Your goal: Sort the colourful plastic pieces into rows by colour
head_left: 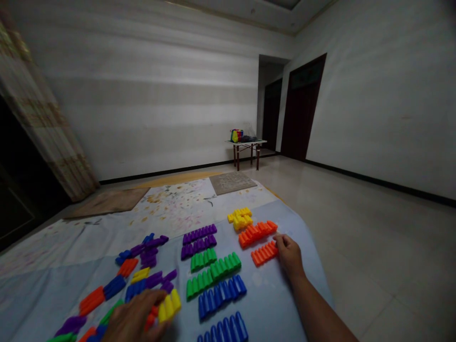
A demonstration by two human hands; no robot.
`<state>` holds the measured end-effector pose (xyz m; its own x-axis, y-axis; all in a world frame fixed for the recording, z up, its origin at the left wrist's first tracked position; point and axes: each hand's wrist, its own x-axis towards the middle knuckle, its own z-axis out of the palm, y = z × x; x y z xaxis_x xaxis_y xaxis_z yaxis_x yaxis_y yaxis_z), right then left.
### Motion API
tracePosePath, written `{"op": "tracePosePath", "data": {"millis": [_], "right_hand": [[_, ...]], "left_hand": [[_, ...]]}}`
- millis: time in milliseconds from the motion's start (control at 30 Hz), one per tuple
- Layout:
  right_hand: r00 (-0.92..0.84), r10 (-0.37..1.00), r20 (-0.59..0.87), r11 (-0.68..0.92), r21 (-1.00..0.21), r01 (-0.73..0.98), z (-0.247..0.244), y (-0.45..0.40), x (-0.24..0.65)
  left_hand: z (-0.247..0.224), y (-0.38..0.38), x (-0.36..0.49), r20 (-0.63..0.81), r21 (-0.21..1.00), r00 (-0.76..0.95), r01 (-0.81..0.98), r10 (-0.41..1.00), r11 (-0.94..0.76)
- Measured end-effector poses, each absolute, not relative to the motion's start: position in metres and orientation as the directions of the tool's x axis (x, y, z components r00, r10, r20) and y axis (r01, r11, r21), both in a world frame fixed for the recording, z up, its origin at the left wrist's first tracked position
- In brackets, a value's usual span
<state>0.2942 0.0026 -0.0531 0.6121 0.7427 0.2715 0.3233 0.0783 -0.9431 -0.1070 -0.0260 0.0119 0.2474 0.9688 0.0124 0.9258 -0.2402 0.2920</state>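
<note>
My left hand [137,316] is closed at the lower left, gripping yellow ribbed plastic pieces [169,305]. A bit of red-orange plastic [151,319] shows beneath its fingers. On the right, my right hand [290,254] pinches at the end of a short orange ribbed row [265,253]; its fingertips partly hide that end. Just behind lies a longer orange row [258,233], with yellow pieces [240,218] beyond it. Between my hands, purple rows [199,234], green rows [213,275] and blue rows [223,297] are laid out by colour.
Mixed-colour pieces [114,287] lie scattered along the left. A pale blue and floral cloth [278,294] covers the surface, with two brown mats [233,183] near its far side. Against the back wall stands a small table [245,141] holding a colourful bag. Tiled floor [374,237] is on the right.
</note>
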Motion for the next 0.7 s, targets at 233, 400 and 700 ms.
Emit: {"op": "tracePosePath", "data": {"millis": [233, 400, 700], "right_hand": [[0.614, 0.749, 0.251, 0.085, -0.954, 0.287, -0.056, 0.005, 0.293], [0.635, 0.731, 0.251, 0.096, -0.959, 0.268, -0.054, 0.005, 0.292], [0.622, 0.751, 0.219, 0.067, -0.964, 0.259, -0.055, 0.007, 0.29]], "left_hand": [[0.048, 0.031, -0.038, 0.06, 0.384, 0.293, 0.875, 0.954, -0.293], [0.05, 0.08, 0.009, 0.08, 0.404, 0.3, 0.862, 0.951, -0.306], [0.035, 0.153, 0.071, 0.085, 0.434, 0.215, 0.871, 0.973, -0.23]]}}
